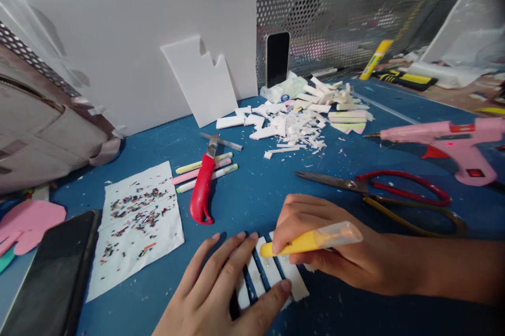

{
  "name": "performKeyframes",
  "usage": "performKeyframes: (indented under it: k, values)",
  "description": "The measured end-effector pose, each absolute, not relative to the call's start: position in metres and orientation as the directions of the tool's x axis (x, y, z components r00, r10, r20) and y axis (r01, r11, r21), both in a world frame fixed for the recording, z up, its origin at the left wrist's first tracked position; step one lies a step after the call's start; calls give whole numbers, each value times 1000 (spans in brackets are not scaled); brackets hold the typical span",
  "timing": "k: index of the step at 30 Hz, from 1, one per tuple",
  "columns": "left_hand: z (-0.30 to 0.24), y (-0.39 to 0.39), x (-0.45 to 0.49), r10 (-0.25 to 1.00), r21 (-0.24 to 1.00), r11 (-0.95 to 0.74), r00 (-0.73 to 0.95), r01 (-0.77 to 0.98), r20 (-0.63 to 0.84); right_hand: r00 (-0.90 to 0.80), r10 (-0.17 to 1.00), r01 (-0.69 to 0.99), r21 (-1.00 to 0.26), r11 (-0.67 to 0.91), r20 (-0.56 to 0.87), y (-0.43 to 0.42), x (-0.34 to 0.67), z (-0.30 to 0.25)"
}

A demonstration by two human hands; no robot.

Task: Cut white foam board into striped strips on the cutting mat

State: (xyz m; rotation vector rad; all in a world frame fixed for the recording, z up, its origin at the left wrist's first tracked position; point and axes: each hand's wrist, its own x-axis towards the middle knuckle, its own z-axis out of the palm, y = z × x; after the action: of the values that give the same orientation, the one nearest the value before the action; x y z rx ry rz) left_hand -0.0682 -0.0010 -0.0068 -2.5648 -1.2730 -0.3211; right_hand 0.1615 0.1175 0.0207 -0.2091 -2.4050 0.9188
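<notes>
Left hand (221,288) rests outspread upon white strips (272,268) on the blue desk (260,189); right hand (321,220) grips a yellow tube (302,243), whose end is at these strips. White scraps (282,126) lie farther, before a perforated wall (331,20); a pink glue gun (445,139) is at right.

Craft workspace, small. Blue worktop (260,191) strewn with white offcuts (290,125); pink glue gun (437,133), scissors (351,184), red-handled cutter (202,186) lying out.

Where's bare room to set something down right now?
Blue tabletop shows bare between the red-handled cutter and the scissors, and between the speckled paper and the left hand. Crowded: around the scrap pile and the strips.
</notes>
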Motion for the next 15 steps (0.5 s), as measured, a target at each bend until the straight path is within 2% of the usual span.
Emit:
performKeyframes:
  k: [7, 15]
  values:
    - [-8, -1, -67, 749, -75, -581, 568, 811, 341, -840, 311, -63, -650, 757, 444, 118, 162, 21]
    - [-7, -1, -68, 740, -111, -585, 585, 803, 332, -835, 302, -93, -660, 746, 460, 118, 161, 22]
